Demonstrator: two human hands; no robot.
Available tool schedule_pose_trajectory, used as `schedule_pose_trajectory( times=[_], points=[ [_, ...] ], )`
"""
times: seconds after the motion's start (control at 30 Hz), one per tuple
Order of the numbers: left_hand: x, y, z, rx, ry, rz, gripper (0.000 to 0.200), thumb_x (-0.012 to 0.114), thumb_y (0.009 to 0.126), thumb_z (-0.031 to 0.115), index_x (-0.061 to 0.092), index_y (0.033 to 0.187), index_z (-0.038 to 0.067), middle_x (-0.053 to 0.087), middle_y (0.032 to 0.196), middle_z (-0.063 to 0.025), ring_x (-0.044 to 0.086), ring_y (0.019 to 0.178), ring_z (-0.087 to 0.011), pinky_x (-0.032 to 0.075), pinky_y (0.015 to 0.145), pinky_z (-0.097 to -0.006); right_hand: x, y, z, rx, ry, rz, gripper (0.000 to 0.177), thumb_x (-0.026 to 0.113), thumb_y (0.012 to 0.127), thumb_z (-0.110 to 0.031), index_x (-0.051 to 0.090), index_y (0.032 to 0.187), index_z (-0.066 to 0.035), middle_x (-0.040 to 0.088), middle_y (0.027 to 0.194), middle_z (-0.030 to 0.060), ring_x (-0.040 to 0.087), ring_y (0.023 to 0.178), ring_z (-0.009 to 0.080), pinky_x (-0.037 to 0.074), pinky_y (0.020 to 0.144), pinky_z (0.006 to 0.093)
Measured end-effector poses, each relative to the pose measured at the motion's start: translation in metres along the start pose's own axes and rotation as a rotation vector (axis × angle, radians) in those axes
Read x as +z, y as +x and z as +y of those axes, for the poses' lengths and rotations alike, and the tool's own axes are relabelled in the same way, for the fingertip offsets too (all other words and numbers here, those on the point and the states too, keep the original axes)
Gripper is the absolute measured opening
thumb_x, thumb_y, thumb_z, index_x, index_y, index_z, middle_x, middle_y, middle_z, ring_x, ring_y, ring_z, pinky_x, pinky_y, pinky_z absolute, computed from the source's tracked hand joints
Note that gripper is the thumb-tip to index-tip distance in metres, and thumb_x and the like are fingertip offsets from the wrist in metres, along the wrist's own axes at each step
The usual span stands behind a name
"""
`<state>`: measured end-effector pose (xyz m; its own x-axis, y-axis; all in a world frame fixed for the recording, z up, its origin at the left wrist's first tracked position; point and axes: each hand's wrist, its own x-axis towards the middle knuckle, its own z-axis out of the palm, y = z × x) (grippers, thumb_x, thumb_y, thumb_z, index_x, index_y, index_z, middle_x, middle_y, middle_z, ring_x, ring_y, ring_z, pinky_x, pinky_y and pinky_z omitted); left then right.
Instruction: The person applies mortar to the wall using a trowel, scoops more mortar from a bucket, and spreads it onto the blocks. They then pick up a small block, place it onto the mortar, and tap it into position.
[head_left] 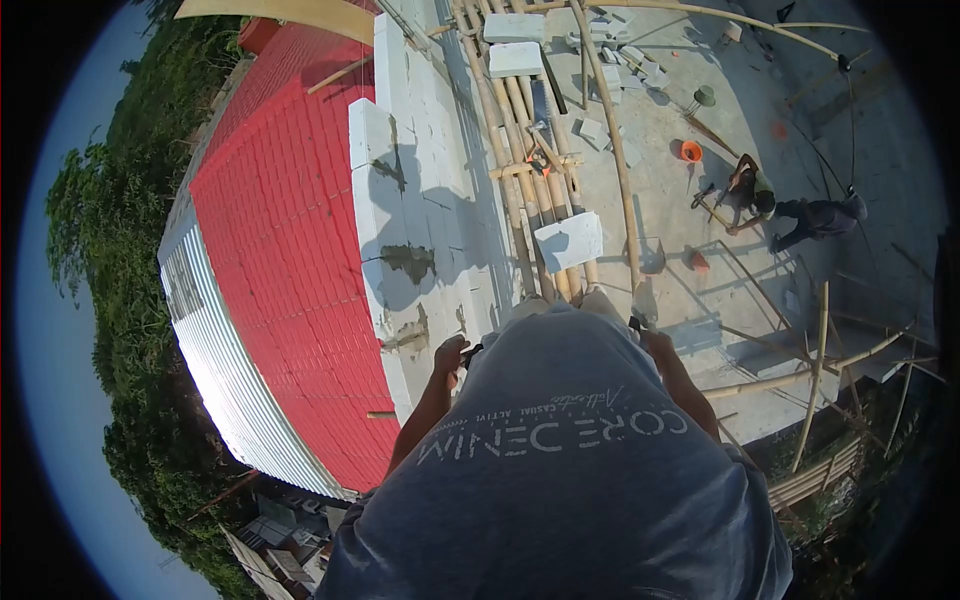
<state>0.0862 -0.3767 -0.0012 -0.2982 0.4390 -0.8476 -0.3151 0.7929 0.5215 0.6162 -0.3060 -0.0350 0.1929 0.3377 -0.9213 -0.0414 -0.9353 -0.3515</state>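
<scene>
My left hand (452, 357) is closed around a small dark handle (473, 354) beside the white block wall (440, 290); the rest of that item is hidden by my shirt. On the other side of my body, my right hand (655, 342) grips a trowel (645, 301) with a dark handle and a grey blade. Grey mortar patches (408, 262) mark the wall's face. A loose white block (568, 242) lies on the bamboo poles (548, 205) ahead of my feet. Farther along the poles rest a hand saw (541, 103) and an orange-and-black item (540, 161).
More white blocks (515, 59) sit at the far end of the bamboo platform. Below on the right, a person (815, 215) bends over near an orange bucket (690, 151). A red roof (290, 220) drops away left. Bamboo scaffolding (820, 370) stands at right.
</scene>
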Motion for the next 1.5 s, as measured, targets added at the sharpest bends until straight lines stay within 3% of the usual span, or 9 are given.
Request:
schedule_pose_trajectory(
  times=[0.17, 0.23, 0.3, 0.47, 0.83, 1.1, 1.13, 1.17, 1.5],
  points=[
    [0.001, 0.001, -0.015, -0.102, -0.216, -0.257, 0.018, 0.057, 0.093, 0.024, 0.064, 0.093, 0.007, 0.066, 0.1, -0.0068, 0.063, 0.093, -0.0179, 0.047, 0.074, -0.0346, -0.004, -0.005, -0.019, 0.011, 0.109, -0.088, 0.028, 0.073, 0.085, -0.026, 0.057, 0.1, -0.008, 0.047, 0.066, 0.0028, 0.046, 0.047, 0.0152, 0.038, 0.041, 0.0342],
    [-0.002, 0.03, -0.038, 0.224, 0.234, -0.235, 0.017, 0.056, 0.092, 0.021, 0.059, 0.08, 0.01, 0.063, 0.094, -0.0053, 0.062, 0.091, -0.0158, 0.047, 0.074, -0.0346, -0.002, -0.016, -0.03, -0.023, 0.081, -0.053, 0.027, 0.073, 0.085, -0.026, 0.057, 0.098, -0.008, 0.047, 0.066, 0.0024, 0.046, 0.048, 0.0148, 0.039, 0.041, 0.034],
    [0.018, -0.007, -0.011, 0.105, -0.121, -0.103, 0.017, 0.058, 0.093, 0.023, 0.062, 0.089, 0.007, 0.063, 0.099, -0.0059, 0.063, 0.095, -0.018, 0.05, 0.079, -0.0356, -0.002, -0.02, -0.036, -0.039, 0.049, -0.022, 0.027, 0.073, 0.086, -0.027, 0.056, 0.096, -0.009, 0.047, 0.066, 0.0021, 0.047, 0.048, 0.0144, 0.04, 0.042, 0.0339],
    [0.018, -0.016, -0.004, 0.013, -0.092, -0.038, 0.053, 0.06, 0.093, 0.03, 0.053, 0.138, 0.003, 0.062, 0.13, -0.0157, 0.06, 0.106, -0.0247, 0.046, 0.091, -0.0394, -0.01, -0.04, -0.041, -0.036, -0.025, -0.055, 0.028, 0.073, 0.087, -0.029, 0.056, 0.093, -0.007, 0.048, 0.068, 0.0032, 0.048, 0.05, 0.0148, 0.04, 0.044, 0.0346],
    [-0.024, 0.041, -0.06, -0.071, -0.248, -0.177, 0.052, 0.058, 0.097, 0.026, 0.05, 0.137, -0.005, 0.059, 0.132, -0.0216, 0.06, 0.121, -0.0289, 0.05, 0.099, -0.0389, -0.015, -0.041, -0.01, 0.008, -0.011, -0.029, 0.023, 0.073, 0.086, -0.023, 0.058, 0.091, -0.005, 0.048, 0.068, 0.0026, 0.047, 0.049, 0.0149, 0.039, 0.045, 0.0345],
    [-0.001, 0.008, -0.019, 0.087, 0.093, -0.166, 0.054, 0.054, 0.097, 0.031, 0.05, 0.139, -0.003, 0.06, 0.133, -0.0202, 0.058, 0.122, -0.0299, 0.047, 0.1, -0.0418, -0.02, 0.004, 0.03, -0.389, -0.384, -0.077, 0.025, 0.071, 0.085, -0.023, 0.063, 0.095, -0.002, 0.056, 0.068, 0.0047, 0.052, 0.05, 0.0139, 0.039, 0.043, 0.0324],
    [0.011, -0.014, -0.004, 0.205, 0.361, -0.122, 0.054, 0.055, 0.096, 0.032, 0.05, 0.139, -0.001, 0.061, 0.133, -0.0186, 0.06, 0.119, -0.031, 0.046, 0.101, -0.043, -0.015, 0.003, 0.028, -0.345, -0.305, -0.074, 0.026, 0.071, 0.085, -0.024, 0.064, 0.096, -0.001, 0.058, 0.067, 0.0052, 0.052, 0.05, 0.0141, 0.039, 0.043, 0.0328],
    [0.02, -0.021, 0.005, 0.068, 0.0, -0.079, 0.054, 0.055, 0.096, 0.032, 0.05, 0.139, 0.001, 0.061, 0.132, -0.0171, 0.063, 0.113, -0.031, 0.045, 0.099, -0.0445, -0.011, 0.001, 0.027, -0.311, -0.227, -0.073, 0.028, 0.07, 0.085, -0.025, 0.065, 0.097, -0.001, 0.059, 0.067, 0.0057, 0.053, 0.05, 0.0143, 0.039, 0.043, 0.0333],
    [-0.001, 0.012, -0.013, -0.05, 0.073, -0.075, 0.05, 0.054, 0.094, 0.036, 0.054, 0.137, 0.009, 0.063, 0.133, -0.0085, 0.062, 0.108, -0.0251, 0.047, 0.088, -0.0452, 0.008, -0.052, -0.015, -0.017, -0.017, 0.023, 0.031, 0.072, 0.086, -0.029, 0.059, 0.101, -0.005, 0.052, 0.067, 0.0064, 0.05, 0.049, 0.0159, 0.04, 0.041, 0.0344]
  ],
)
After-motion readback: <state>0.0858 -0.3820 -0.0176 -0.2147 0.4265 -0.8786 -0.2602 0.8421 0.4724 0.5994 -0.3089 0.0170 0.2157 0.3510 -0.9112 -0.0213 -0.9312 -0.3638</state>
